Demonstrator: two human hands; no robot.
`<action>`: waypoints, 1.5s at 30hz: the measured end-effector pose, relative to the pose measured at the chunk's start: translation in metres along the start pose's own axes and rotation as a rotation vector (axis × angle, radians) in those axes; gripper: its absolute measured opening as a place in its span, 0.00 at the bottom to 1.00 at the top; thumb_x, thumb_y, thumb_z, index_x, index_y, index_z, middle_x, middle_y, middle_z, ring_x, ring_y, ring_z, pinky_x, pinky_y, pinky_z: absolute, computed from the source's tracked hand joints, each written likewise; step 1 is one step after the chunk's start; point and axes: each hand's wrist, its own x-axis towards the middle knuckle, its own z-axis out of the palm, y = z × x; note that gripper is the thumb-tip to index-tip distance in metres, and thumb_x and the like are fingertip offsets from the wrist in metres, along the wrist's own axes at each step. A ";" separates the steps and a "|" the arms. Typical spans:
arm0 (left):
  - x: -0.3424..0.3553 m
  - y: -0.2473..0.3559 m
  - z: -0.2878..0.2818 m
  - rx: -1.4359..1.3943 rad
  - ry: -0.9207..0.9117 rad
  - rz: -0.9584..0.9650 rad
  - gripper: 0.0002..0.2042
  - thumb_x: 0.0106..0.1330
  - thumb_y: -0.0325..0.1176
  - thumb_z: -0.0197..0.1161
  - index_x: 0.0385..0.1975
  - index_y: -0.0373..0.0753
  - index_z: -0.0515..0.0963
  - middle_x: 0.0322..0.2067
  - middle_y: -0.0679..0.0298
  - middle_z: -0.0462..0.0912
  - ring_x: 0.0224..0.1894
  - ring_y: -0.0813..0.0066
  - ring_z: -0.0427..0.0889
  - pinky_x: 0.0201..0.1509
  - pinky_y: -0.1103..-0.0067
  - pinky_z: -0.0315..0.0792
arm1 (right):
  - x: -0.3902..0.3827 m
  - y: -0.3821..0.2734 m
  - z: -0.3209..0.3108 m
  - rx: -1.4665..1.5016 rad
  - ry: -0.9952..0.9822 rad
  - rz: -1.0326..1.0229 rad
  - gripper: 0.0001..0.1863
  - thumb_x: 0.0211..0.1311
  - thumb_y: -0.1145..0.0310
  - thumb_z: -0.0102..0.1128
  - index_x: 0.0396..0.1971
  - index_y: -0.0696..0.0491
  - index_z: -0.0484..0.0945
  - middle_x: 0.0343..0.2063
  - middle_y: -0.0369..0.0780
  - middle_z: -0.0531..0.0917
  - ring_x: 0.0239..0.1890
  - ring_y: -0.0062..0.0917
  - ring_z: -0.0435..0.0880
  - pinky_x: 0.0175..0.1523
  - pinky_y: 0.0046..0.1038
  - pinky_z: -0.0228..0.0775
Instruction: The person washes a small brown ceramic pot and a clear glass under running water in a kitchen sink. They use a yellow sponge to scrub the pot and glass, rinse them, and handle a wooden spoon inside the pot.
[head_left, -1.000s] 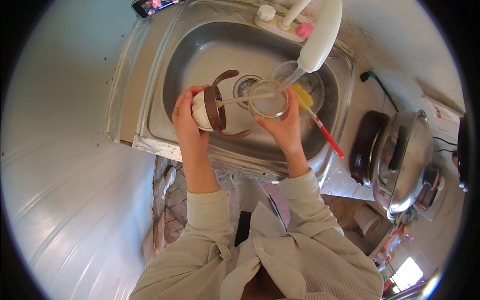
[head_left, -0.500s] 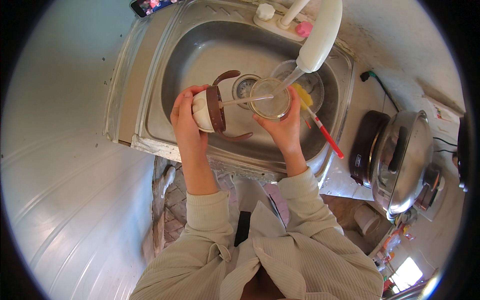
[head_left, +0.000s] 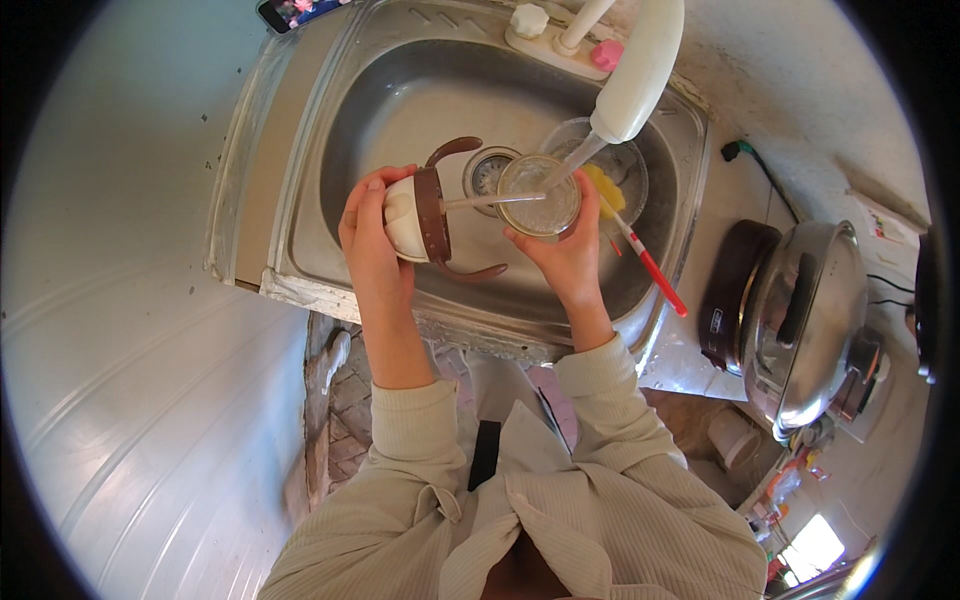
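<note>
My left hand [head_left: 370, 225] is closed round a cream sippy cup lid [head_left: 403, 222] with a brown collar and two curved brown handles. From the lid a straw [head_left: 490, 201] sticks out to the right, its tip over the mouth of a clear round cup [head_left: 532, 180]. My right hand [head_left: 567, 250] grips that cup from its right and near side. Water [head_left: 580, 157] runs from the white faucet [head_left: 630, 95] into the cup. Behind it, partly hidden, a clear bowl [head_left: 640, 165] lies in the sink, with a yellow sponge brush [head_left: 607, 192] on a red and white handle leaning across it.
The steel sink [head_left: 385, 110] surrounds both hands, its drain [head_left: 490, 172] just left of the cup. White and pink tap knobs [head_left: 607, 55] stand at the back. A phone [head_left: 290, 12] rests at the far left corner. On the right counter sits an electric pot with a steel lid [head_left: 815, 310].
Water in the clear cup looks higher and more churned. Both hands stay nearly in place, with the lid and straw hardly moved.
</note>
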 end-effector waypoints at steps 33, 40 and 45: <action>-0.007 0.042 0.034 1.140 -0.534 0.808 0.08 0.53 0.31 0.60 0.32 0.39 0.75 0.32 0.61 0.78 0.33 0.60 0.76 0.38 0.75 0.70 | -0.011 -0.001 0.050 0.100 -0.374 -0.036 0.45 0.43 0.78 0.67 0.59 0.52 0.48 0.51 0.40 0.65 0.54 0.27 0.66 0.55 0.30 0.63; 0.007 0.062 0.019 1.104 -0.643 0.658 0.10 0.50 0.32 0.63 0.32 0.40 0.74 0.31 0.62 0.77 0.33 0.62 0.75 0.37 0.74 0.70 | -0.011 -0.028 0.063 0.173 -0.292 -0.082 0.46 0.32 0.75 0.73 0.56 0.57 0.56 0.52 0.42 0.64 0.55 0.29 0.65 0.58 0.29 0.58; -0.001 0.054 0.010 1.044 -0.421 0.603 0.13 0.48 0.34 0.65 0.33 0.40 0.74 0.33 0.61 0.76 0.33 0.64 0.76 0.37 0.75 0.70 | -0.011 -0.033 0.064 0.071 -0.259 -0.106 0.44 0.31 0.77 0.72 0.54 0.56 0.58 0.51 0.41 0.66 0.54 0.29 0.66 0.57 0.29 0.59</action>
